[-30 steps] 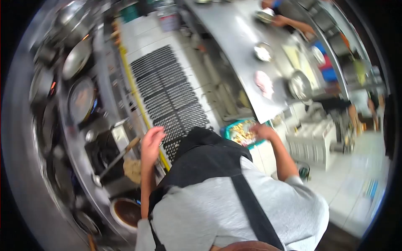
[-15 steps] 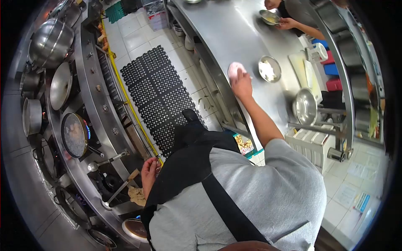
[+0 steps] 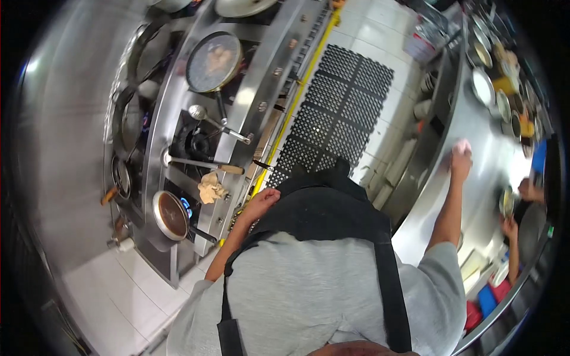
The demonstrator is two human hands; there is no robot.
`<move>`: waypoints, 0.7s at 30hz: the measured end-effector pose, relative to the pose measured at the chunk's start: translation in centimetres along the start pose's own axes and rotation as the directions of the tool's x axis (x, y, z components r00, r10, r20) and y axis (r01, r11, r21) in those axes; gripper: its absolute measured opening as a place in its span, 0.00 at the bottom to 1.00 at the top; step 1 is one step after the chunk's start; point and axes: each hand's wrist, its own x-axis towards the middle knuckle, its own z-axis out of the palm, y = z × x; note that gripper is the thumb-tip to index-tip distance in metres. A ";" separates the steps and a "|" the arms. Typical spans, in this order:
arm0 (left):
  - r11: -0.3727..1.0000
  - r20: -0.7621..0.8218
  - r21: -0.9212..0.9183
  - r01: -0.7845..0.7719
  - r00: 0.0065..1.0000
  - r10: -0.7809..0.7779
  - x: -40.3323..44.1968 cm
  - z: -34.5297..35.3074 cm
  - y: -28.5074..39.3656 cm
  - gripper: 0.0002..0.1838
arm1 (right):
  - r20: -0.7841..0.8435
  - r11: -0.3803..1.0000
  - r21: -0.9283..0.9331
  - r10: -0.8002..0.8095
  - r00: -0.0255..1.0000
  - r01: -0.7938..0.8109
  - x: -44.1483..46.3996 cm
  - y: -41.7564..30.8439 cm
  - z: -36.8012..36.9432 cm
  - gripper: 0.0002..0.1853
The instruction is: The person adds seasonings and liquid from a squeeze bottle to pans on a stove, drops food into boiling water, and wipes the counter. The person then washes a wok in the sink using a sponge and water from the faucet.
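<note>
My right hand (image 3: 461, 165) is stretched out over the steel counter (image 3: 438, 193), its fingers closed on a pink cloth (image 3: 463, 145) pressed against the surface. My left hand (image 3: 265, 202) hangs beside the black apron at the stove's front edge, fingers curled; whether anything is inside them is hidden. Nearest to it on the stove are a crumpled tan cloth (image 3: 211, 188) and a wooden-handled ladle (image 3: 202, 163).
On the stove are a pan of bubbling liquid with food (image 3: 214, 62), another ladle (image 3: 222, 126) and a pan of brown sauce (image 3: 172, 215) by a blue flame. A black perforated mat (image 3: 338, 107) covers the floor. At right, a co-worker's hand (image 3: 509, 228) holds a bowl (image 3: 506, 202).
My view has turned, bringing more of the stove and its brown sauce pan into sight. My right hand has moved farther along the counter with the pink cloth. My left arm shows more fully.
</note>
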 end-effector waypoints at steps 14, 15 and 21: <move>0.870 -0.486 -0.449 0.203 0.762 -0.428 -2.9 -4.1 -29.1 0.11 | 0.221 0.964 -0.024 -0.254 0.942 0.265 0.2 -19.3 -13.9 0.31; 0.859 -0.459 -0.448 0.246 0.762 -0.457 -3.1 -3.7 -28.3 0.11 | 0.301 0.917 0.073 -0.395 0.868 0.392 0.8 -21.7 -12.4 0.28; 0.994 -0.483 -0.111 -0.014 0.875 -0.042 0.2 -2.3 -27.9 0.09 | 0.496 0.568 0.268 -0.774 0.394 0.778 -4.1 -42.9 -2.6 0.17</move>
